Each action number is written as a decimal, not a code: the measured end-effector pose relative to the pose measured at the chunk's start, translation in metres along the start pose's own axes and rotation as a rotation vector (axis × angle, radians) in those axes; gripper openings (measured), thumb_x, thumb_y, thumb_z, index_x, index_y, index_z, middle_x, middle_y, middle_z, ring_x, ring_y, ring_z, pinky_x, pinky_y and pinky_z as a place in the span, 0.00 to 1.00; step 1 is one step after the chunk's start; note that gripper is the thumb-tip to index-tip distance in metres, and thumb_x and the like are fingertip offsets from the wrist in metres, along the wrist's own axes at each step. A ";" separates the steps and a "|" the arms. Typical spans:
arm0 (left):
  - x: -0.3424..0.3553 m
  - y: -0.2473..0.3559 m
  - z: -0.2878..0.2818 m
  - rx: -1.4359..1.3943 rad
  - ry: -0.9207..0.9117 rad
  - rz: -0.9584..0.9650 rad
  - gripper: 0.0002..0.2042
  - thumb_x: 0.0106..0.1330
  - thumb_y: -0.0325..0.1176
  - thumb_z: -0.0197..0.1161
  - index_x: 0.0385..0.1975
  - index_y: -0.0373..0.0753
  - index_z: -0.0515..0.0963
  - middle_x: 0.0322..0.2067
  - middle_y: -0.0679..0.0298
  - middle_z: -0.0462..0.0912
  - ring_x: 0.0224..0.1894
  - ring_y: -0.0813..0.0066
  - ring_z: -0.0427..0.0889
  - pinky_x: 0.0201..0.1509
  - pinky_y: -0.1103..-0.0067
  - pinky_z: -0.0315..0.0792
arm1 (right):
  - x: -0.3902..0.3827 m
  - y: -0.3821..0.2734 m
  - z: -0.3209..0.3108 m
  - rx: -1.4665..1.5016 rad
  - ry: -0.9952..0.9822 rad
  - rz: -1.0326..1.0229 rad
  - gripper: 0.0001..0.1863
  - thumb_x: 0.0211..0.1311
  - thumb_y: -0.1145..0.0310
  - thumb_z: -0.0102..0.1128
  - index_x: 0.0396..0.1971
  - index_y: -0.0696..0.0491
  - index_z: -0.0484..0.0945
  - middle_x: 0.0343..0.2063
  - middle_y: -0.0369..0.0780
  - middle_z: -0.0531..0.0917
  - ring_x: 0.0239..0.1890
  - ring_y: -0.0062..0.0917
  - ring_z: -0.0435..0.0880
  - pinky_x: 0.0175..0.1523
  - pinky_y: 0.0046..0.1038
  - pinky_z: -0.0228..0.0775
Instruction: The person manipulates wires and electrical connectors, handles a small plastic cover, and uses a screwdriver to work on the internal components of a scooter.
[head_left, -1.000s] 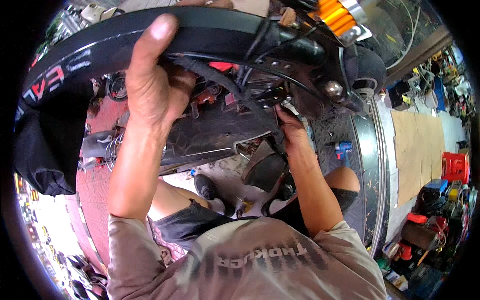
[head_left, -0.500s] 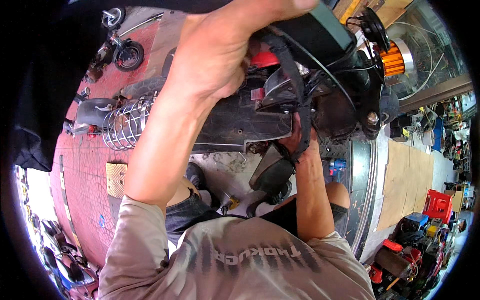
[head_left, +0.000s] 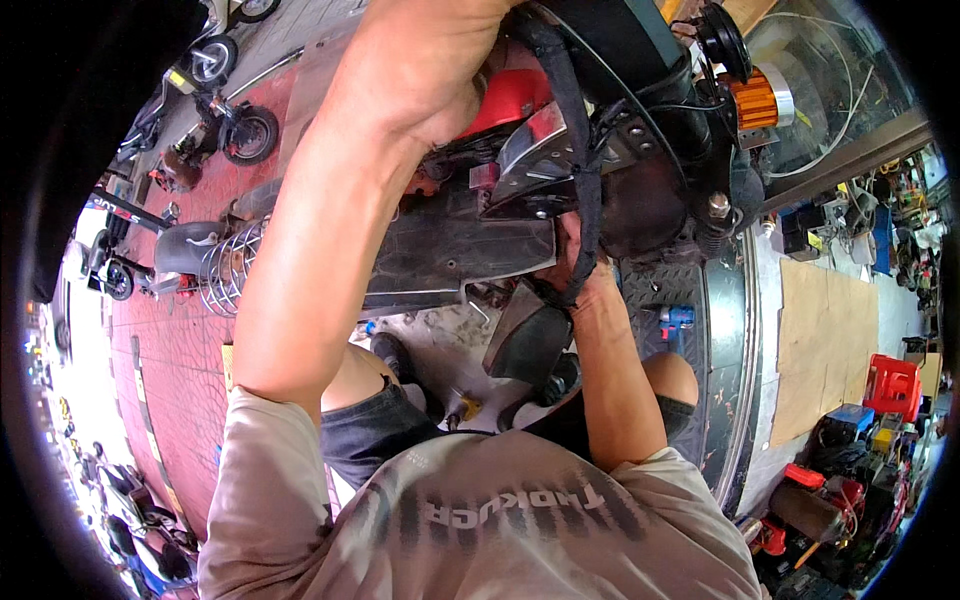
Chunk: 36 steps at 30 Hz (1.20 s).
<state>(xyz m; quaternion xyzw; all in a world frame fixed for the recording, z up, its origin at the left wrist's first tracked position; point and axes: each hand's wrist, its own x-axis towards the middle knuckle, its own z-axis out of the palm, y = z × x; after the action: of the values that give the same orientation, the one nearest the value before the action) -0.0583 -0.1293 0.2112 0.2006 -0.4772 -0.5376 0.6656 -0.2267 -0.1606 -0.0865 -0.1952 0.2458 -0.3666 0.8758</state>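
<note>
My left hand (head_left: 425,55) reaches to the top edge, fingers curled on the black stem (head_left: 590,50) of a scooter, partly out of view. A red part (head_left: 515,92) and a black wrapped cable bundle (head_left: 568,95) lie beside it. My right hand (head_left: 580,275) is under the metal bracket (head_left: 535,160) at the dark deck (head_left: 440,245), its fingertips hidden behind cables and parts. A loose-looking black flap (head_left: 525,335) hangs just below it. A bolt (head_left: 718,205) and an orange cylindrical light (head_left: 755,98) are on the right of the assembly.
A wire cage (head_left: 225,270) sits left of the deck. Scooters (head_left: 250,135) stand on red paving. A blue power tool (head_left: 676,318) rests on a black mat by my right knee. Further right are a plywood board (head_left: 825,350), a red stool (head_left: 890,385) and cluttered tools.
The view has shifted, and the lettered black tube has left the top of it. My left arm sits higher; the deck and bracket show more. My right hand stays under the bracket.
</note>
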 end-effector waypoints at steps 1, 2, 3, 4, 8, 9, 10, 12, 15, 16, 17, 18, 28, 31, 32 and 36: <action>0.003 -0.001 0.000 0.000 -0.012 -0.013 0.14 0.63 0.29 0.74 0.43 0.29 0.81 0.37 0.54 0.88 0.38 0.64 0.90 0.46 0.69 0.88 | 0.001 0.001 -0.002 -0.005 0.008 0.001 0.25 0.75 0.51 0.56 0.61 0.52 0.77 0.53 0.42 0.85 0.52 0.37 0.86 0.55 0.45 0.82; 0.006 -0.003 0.001 -0.007 -0.014 -0.040 0.14 0.63 0.30 0.74 0.43 0.28 0.81 0.37 0.54 0.89 0.38 0.64 0.90 0.46 0.69 0.88 | 0.002 0.001 -0.004 -0.006 0.016 0.003 0.25 0.75 0.51 0.56 0.62 0.51 0.77 0.54 0.42 0.85 0.53 0.37 0.86 0.55 0.45 0.82; 0.008 -0.004 0.002 0.005 0.001 -0.064 0.14 0.63 0.30 0.74 0.43 0.28 0.81 0.37 0.54 0.89 0.38 0.64 0.90 0.46 0.69 0.88 | 0.004 0.002 -0.006 -0.005 0.021 0.008 0.25 0.75 0.50 0.56 0.62 0.51 0.77 0.54 0.42 0.85 0.53 0.38 0.86 0.55 0.46 0.82; 0.009 -0.005 0.003 0.016 0.016 -0.089 0.14 0.63 0.30 0.74 0.43 0.28 0.82 0.38 0.54 0.89 0.38 0.64 0.90 0.46 0.69 0.88 | 0.005 0.004 -0.009 -0.013 0.031 0.011 0.25 0.75 0.50 0.56 0.62 0.51 0.77 0.54 0.41 0.85 0.53 0.38 0.86 0.55 0.46 0.82; 0.011 -0.006 0.009 0.064 0.058 -0.132 0.16 0.63 0.31 0.76 0.45 0.29 0.81 0.39 0.55 0.89 0.39 0.65 0.90 0.47 0.70 0.87 | 0.015 0.012 -0.021 0.013 0.040 0.039 0.25 0.76 0.49 0.56 0.63 0.49 0.77 0.55 0.40 0.85 0.54 0.37 0.86 0.55 0.47 0.81; 0.008 -0.005 0.010 0.031 0.007 -0.101 0.17 0.63 0.32 0.76 0.45 0.29 0.81 0.39 0.55 0.89 0.39 0.65 0.90 0.47 0.70 0.87 | 0.016 0.014 -0.023 0.042 0.038 0.051 0.25 0.76 0.49 0.55 0.63 0.49 0.77 0.55 0.39 0.85 0.54 0.37 0.86 0.55 0.47 0.82; 0.008 -0.005 0.012 0.035 0.001 -0.091 0.17 0.63 0.32 0.76 0.46 0.29 0.81 0.39 0.55 0.89 0.40 0.65 0.90 0.47 0.70 0.87 | 0.017 0.015 -0.025 0.057 0.123 0.069 0.25 0.76 0.49 0.55 0.63 0.49 0.77 0.56 0.39 0.85 0.54 0.36 0.86 0.55 0.47 0.82; 0.009 -0.005 0.017 0.081 0.036 -0.089 0.19 0.63 0.33 0.76 0.48 0.29 0.80 0.40 0.55 0.88 0.40 0.66 0.90 0.47 0.71 0.87 | 0.016 0.016 -0.026 0.032 0.024 0.023 0.24 0.76 0.50 0.56 0.62 0.49 0.77 0.56 0.39 0.85 0.54 0.36 0.86 0.56 0.47 0.82; 0.012 -0.005 0.025 0.175 0.200 -0.143 0.21 0.62 0.34 0.77 0.50 0.28 0.79 0.41 0.55 0.88 0.40 0.66 0.90 0.47 0.70 0.87 | 0.013 0.015 -0.021 0.014 -0.025 0.000 0.23 0.76 0.51 0.56 0.62 0.49 0.77 0.56 0.38 0.85 0.54 0.35 0.86 0.57 0.46 0.81; 0.009 -0.006 0.027 0.189 0.226 -0.128 0.21 0.63 0.34 0.77 0.50 0.28 0.79 0.41 0.55 0.88 0.40 0.65 0.90 0.47 0.70 0.87 | 0.012 0.014 -0.018 0.034 -0.096 -0.005 0.23 0.76 0.52 0.56 0.62 0.49 0.77 0.56 0.38 0.85 0.55 0.35 0.86 0.57 0.46 0.81; 0.006 -0.007 0.028 0.203 0.253 -0.112 0.22 0.63 0.35 0.77 0.50 0.28 0.79 0.41 0.55 0.88 0.40 0.65 0.90 0.47 0.70 0.87 | 0.010 0.012 -0.014 0.016 -0.053 -0.001 0.23 0.76 0.52 0.56 0.62 0.48 0.77 0.56 0.38 0.85 0.55 0.35 0.86 0.57 0.46 0.81; 0.001 -0.008 0.029 0.204 0.243 -0.061 0.22 0.63 0.35 0.77 0.51 0.28 0.79 0.42 0.55 0.88 0.41 0.65 0.90 0.47 0.70 0.87 | 0.009 0.011 -0.010 0.018 -0.055 0.000 0.23 0.76 0.52 0.56 0.62 0.48 0.77 0.56 0.38 0.85 0.55 0.35 0.86 0.57 0.46 0.81; 0.004 0.002 0.025 0.243 0.347 -0.183 0.22 0.62 0.37 0.78 0.49 0.30 0.80 0.40 0.56 0.88 0.40 0.66 0.89 0.48 0.71 0.87 | -0.003 0.000 0.017 0.011 0.001 0.032 0.23 0.74 0.54 0.55 0.63 0.46 0.76 0.58 0.36 0.83 0.58 0.33 0.84 0.60 0.46 0.79; 0.004 0.004 0.027 0.242 0.342 -0.166 0.22 0.62 0.38 0.77 0.50 0.30 0.80 0.40 0.57 0.88 0.41 0.67 0.89 0.49 0.71 0.86 | 0.000 0.001 0.013 0.004 -0.053 0.030 0.24 0.73 0.51 0.55 0.63 0.46 0.76 0.60 0.36 0.82 0.60 0.33 0.82 0.62 0.48 0.77; 0.004 0.004 0.027 0.244 0.340 -0.157 0.22 0.62 0.38 0.77 0.50 0.30 0.80 0.40 0.57 0.88 0.41 0.67 0.89 0.50 0.71 0.85 | 0.001 0.002 0.010 -0.023 -0.038 0.026 0.24 0.73 0.51 0.55 0.63 0.45 0.76 0.60 0.36 0.82 0.60 0.34 0.82 0.62 0.48 0.77; 0.006 0.002 0.024 0.243 0.336 -0.157 0.22 0.62 0.37 0.77 0.51 0.30 0.80 0.41 0.57 0.88 0.42 0.68 0.88 0.50 0.72 0.85 | 0.004 0.003 0.001 -0.051 -0.052 0.023 0.25 0.73 0.50 0.54 0.64 0.44 0.76 0.61 0.36 0.81 0.61 0.34 0.81 0.62 0.50 0.76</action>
<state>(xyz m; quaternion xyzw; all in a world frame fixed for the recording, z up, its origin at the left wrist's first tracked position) -0.0775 -0.1280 0.2262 0.4028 -0.4038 -0.4855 0.6626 -0.2217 -0.1616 -0.0885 -0.2239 0.2344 -0.3448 0.8809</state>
